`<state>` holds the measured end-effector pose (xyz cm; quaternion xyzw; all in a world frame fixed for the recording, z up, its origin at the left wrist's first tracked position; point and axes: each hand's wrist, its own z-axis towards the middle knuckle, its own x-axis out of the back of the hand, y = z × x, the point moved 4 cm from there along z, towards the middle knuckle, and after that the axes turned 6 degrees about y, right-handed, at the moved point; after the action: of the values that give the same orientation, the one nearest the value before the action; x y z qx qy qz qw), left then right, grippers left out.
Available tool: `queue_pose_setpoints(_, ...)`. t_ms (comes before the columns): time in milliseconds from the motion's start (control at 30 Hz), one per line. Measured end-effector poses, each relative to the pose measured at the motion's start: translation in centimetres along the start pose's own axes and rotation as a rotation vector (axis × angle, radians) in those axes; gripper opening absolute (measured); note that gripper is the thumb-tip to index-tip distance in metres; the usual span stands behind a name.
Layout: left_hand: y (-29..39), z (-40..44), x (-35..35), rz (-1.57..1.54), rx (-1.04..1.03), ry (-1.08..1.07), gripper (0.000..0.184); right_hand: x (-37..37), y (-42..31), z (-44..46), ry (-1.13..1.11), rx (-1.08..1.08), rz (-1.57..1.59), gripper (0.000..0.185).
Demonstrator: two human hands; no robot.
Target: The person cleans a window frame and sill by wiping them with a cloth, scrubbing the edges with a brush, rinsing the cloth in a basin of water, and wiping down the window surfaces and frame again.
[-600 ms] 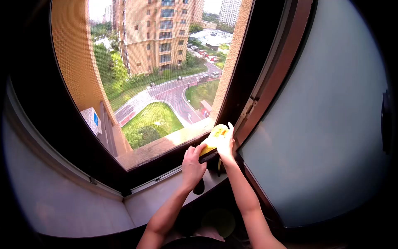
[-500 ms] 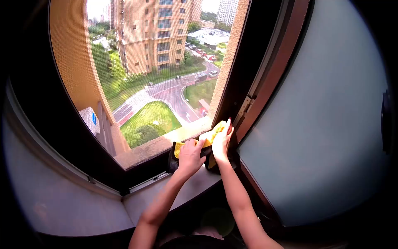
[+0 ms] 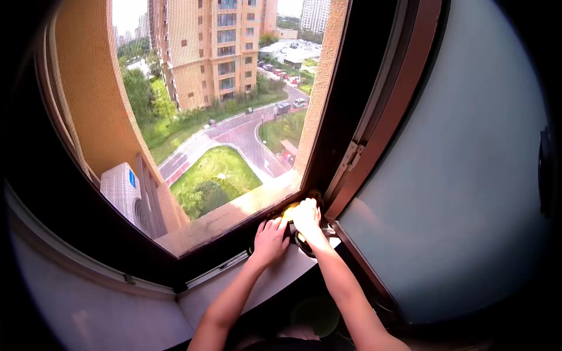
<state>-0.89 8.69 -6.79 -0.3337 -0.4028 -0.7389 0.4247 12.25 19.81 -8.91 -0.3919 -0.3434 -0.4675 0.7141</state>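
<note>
yellow-and-black cloth (image 3: 289, 211) is bunched at lower right corner of window frame (image 3: 218, 245) | left hand (image 3: 269, 241) is laid along frame's lower edge, right hand (image 3: 307, 216) bent over cloth | grips cannot be told

Bare hands (image 3: 270, 241), bare forearms (image 3: 233, 297) and dark clothing (image 3: 287, 345) show.
</note>
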Motion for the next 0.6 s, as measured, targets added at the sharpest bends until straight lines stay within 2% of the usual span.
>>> queue_pose_setpoints(33,-0.3,0.2,0.2,-0.061,0.003,-0.016,0.057,0.5,-0.4,-0.1,0.073,0.005,0.048,0.027)
queue_pose_setpoints(67,-0.4,0.3,0.7,-0.072,0.0,-0.035,0.052,1.1,-0.7,-0.9,0.154,-0.13,0.143,0.022)
queue_pose_setpoints(100,-0.6,0.3,0.6,-0.07,0.0,-0.026,0.052,1.1,-0.9,-0.6,0.122,-0.01,0.058,0.024)
queue_pose_setpoints(167,-0.8,-0.1,0.2,-0.035,-0.042,0.002,0.051,1.5,-0.8,-0.8,0.226,0.02,-0.079,0.035)
queue_pose_setpoints(200,-0.6,-0.1,0.5,-0.033,-0.041,0.036,0.047,4.0,-1.7,-0.3,0.18,-0.021,-0.109,0.047)
queue_pose_setpoints(233,-0.6,0.1,0.4,-0.033,-0.037,0.039,0.047,4.2,-1.4,0.4,0.037,-0.206,-0.088,0.049)
queue_pose_setpoints(300,-0.8,0.4,0.2,-0.052,-0.004,0.052,0.037,1.2,0.1,0.2,-0.037,-0.337,-0.041,0.049)
queue_pose_setpoints(333,-0.9,0.9,0.2,-0.027,-0.021,0.108,0.032,1.3,-0.3,0.4,0.011,-0.265,-0.097,0.049)
queue_pose_setpoints(367,-1.1,1.2,0.3,-0.047,-0.041,0.154,0.031,1.2,-0.3,0.5,-0.014,-0.289,-0.061,0.044)
queue_pose_setpoints(433,-0.7,1.4,1.5,-0.027,-0.024,0.033,0.03,1.5,-0.5,0.7,-0.02,-0.348,-0.005,0.038)
queue_pose_setpoints(467,-0.4,0.7,2.4,-0.047,-0.042,0.083,0.029,1.7,-0.8,0.0,-0.048,-0.346,0.001,0.03)
queue_pose_setpoints(500,0.3,-0.2,3.9,-0.007,-0.026,0.038,0.027,1.2,-0.9,-0.8,-0.116,-0.319,0.048,0.034)
queue_pose_setpoints(567,1.2,-2.7,5.8,0.024,0.014,-0.005,0.027,2.7,-3.0,-4.1,-0.097,-0.04,0.089,0.038)
queue_pose_setpoints(600,1.3,-3.6,5.5,0.039,0.014,0.044,0.028,3.8,-3.3,-4.9,-0.118,0.09,0.205,0.043)
